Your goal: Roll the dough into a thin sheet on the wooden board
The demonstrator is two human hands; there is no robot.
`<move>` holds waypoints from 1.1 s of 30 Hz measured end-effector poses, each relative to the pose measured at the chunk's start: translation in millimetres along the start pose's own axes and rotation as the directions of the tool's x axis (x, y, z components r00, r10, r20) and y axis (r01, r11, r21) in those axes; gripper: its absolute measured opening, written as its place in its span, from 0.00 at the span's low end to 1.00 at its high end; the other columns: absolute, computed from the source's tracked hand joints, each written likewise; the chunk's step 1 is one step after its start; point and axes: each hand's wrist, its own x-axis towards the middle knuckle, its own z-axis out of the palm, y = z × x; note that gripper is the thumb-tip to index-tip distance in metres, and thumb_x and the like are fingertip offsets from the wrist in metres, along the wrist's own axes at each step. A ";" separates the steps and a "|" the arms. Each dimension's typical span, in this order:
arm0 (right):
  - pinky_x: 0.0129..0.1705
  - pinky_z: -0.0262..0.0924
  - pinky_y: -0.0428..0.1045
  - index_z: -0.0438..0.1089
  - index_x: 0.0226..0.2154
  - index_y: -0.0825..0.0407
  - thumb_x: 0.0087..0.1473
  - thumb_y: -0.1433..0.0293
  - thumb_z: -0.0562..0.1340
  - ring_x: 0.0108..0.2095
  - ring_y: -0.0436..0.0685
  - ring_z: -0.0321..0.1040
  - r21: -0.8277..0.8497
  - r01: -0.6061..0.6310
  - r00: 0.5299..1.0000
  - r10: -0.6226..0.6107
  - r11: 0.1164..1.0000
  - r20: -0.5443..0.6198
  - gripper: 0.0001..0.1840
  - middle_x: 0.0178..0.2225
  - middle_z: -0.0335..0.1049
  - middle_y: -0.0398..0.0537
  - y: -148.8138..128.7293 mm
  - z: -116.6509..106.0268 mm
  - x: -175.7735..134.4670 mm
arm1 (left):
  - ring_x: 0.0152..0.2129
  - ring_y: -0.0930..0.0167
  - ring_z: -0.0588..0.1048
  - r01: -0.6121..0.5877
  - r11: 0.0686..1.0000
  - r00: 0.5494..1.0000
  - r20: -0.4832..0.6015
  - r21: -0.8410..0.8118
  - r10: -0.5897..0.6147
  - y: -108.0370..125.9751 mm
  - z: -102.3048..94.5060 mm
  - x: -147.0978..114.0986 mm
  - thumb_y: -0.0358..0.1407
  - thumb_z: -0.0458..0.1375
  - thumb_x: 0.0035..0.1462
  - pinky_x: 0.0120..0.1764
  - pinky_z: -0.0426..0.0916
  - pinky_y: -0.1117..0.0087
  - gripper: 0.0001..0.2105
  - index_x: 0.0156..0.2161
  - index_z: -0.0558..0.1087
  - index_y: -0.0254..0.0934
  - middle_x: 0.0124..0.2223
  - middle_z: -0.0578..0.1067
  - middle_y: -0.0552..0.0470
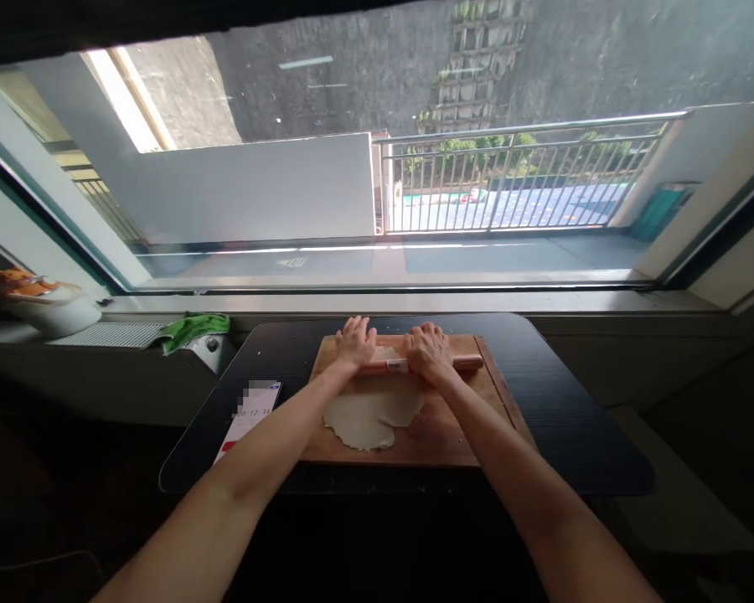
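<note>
A wooden rolling pin (468, 363) lies crosswise over a sheet of pale dough (368, 414), near the dough's far end. My left hand (355, 342) rests palm down over the pin's left part, its fingers stretched forward past it. Over the pin, right of its printed label, my right hand (428, 347) is curled with bent fingers. The dough has ragged edges and a fold on its right side. Beneath it is a wooden cutting board (456, 427). My palms hide parts of the pin.
A black table (559, 427) carries the board. A phone (251, 414) showing a timer lies left of it, partly behind my left forearm. A green cloth (194, 332) and a white pot (59, 310) are farther left. A window with a sill (402, 302) stands beyond the table.
</note>
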 end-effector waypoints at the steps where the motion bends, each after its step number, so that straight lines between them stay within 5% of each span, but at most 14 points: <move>1: 0.57 0.56 0.56 0.74 0.49 0.55 0.69 0.63 0.46 0.56 0.64 0.63 -0.008 -0.007 1.000 0.007 1.000 -0.024 0.25 0.55 0.70 0.61 -0.8 -1.4 2.4 | 0.64 0.61 0.64 0.013 0.999 0.996 -0.092 -0.046 -0.017 -3.6 -5.1 -3.3 0.35 0.43 0.68 0.63 0.60 0.55 0.21 0.59 0.70 0.34 0.65 0.68 0.41; 3: 0.55 0.56 0.55 0.76 0.46 0.55 0.69 0.63 0.44 0.53 0.63 0.66 -0.021 0.033 0.997 -0.035 0.999 -0.062 0.27 0.50 0.74 0.60 1.8 -1.0 -4.3 | 0.58 0.63 0.69 -0.096 0.988 0.961 -0.269 -0.119 0.061 -14.8 -12.9 -28.5 0.35 0.44 0.68 0.61 0.63 0.59 0.17 0.51 0.75 0.38 0.58 0.74 0.43; 5: 0.56 0.55 0.53 0.76 0.44 0.54 0.70 0.62 0.44 0.51 0.62 0.68 -0.022 0.104 0.993 -0.105 0.994 -0.049 0.27 0.48 0.76 0.58 7.4 1.5 -19.0 | 0.51 0.63 0.73 -0.247 0.958 0.928 -0.318 -0.146 0.191 -25.6 -16.6 -67.0 0.35 0.47 0.67 0.57 0.66 0.60 0.14 0.43 0.76 0.39 0.50 0.78 0.45; 9: 0.54 0.57 0.52 0.77 0.46 0.53 0.69 0.56 0.45 0.50 0.62 0.72 0.001 0.055 0.996 -0.055 0.999 0.069 0.29 0.47 0.78 0.57 19.0 -4.7 -35.9 | 0.39 0.66 0.76 -0.425 0.888 0.904 -0.129 -0.173 0.407 -25.1 -15.7 -118.2 0.33 0.51 0.65 0.47 0.69 0.64 0.12 0.35 0.76 0.38 0.38 0.79 0.48; 14: 0.49 0.63 0.55 0.73 0.54 0.53 0.70 0.58 0.37 0.49 0.64 0.74 -0.002 -0.165 0.972 0.163 0.986 0.167 0.34 0.46 0.78 0.60 48.7 -34.9 -30.6 | 0.42 0.62 0.77 -0.566 0.824 0.811 0.190 0.020 0.553 4.4 -12.9 -87.5 0.29 0.55 0.61 0.48 0.67 0.62 0.09 0.40 0.78 0.36 0.43 0.80 0.45; 17: 0.48 0.65 0.57 0.68 0.59 0.51 0.69 0.60 0.37 0.49 0.65 0.74 -0.006 -0.249 0.946 0.244 0.969 0.212 0.32 0.50 0.76 0.61 72.1 -45.0 -37.3 | 0.48 0.61 0.74 -0.680 0.731 0.713 0.279 0.052 0.643 25.6 -14.9 -53.1 0.25 0.57 0.56 0.53 0.63 0.60 0.13 0.45 0.77 0.37 0.50 0.79 0.44; 19: 0.48 0.66 0.57 0.67 0.58 0.51 0.69 0.59 0.35 0.49 0.65 0.75 -0.009 -0.283 0.930 0.276 0.959 0.243 0.33 0.50 0.76 0.62 82.5 -46.0 -43.8 | 0.50 0.62 0.72 -0.692 0.722 0.692 0.293 0.009 0.660 38.5 -16.5 -36.5 0.24 0.59 0.53 0.55 0.61 0.61 0.15 0.46 0.76 0.38 0.51 0.78 0.45; 23: 0.50 0.65 0.56 0.67 0.58 0.49 0.69 0.59 0.38 0.52 0.63 0.73 -0.002 -0.256 0.924 0.245 0.967 0.295 0.29 0.53 0.74 0.59 89.5 -42.3 -48.4 | 0.51 0.62 0.70 -0.655 0.754 0.723 0.247 -0.053 0.645 42.6 -22.2 -32.1 0.26 0.61 0.51 0.55 0.61 0.63 0.16 0.47 0.75 0.38 0.51 0.78 0.46; 29: 0.51 0.65 0.57 0.68 0.53 0.50 0.67 0.62 0.45 0.51 0.64 0.73 0.007 -0.204 0.920 0.190 0.979 0.344 0.23 0.50 0.75 0.58 93.0 -39.3 -42.7 | 0.54 0.62 0.69 -0.571 0.792 0.803 0.053 -0.216 0.594 -5.3 -40.3 -81.4 0.34 0.59 0.58 0.52 0.65 0.65 0.23 0.60 0.69 0.48 0.56 0.76 0.52; 33: 0.50 0.65 0.56 0.68 0.54 0.48 0.68 0.59 0.42 0.51 0.63 0.73 0.031 -0.244 0.916 0.221 0.969 0.334 0.26 0.51 0.75 0.58 92.8 -42.7 -43.7 | 0.54 0.63 0.70 -0.489 0.850 0.866 0.005 -0.198 0.499 -4.1 -42.6 -88.0 0.34 0.58 0.61 0.52 0.66 0.66 0.21 0.60 0.70 0.47 0.57 0.75 0.51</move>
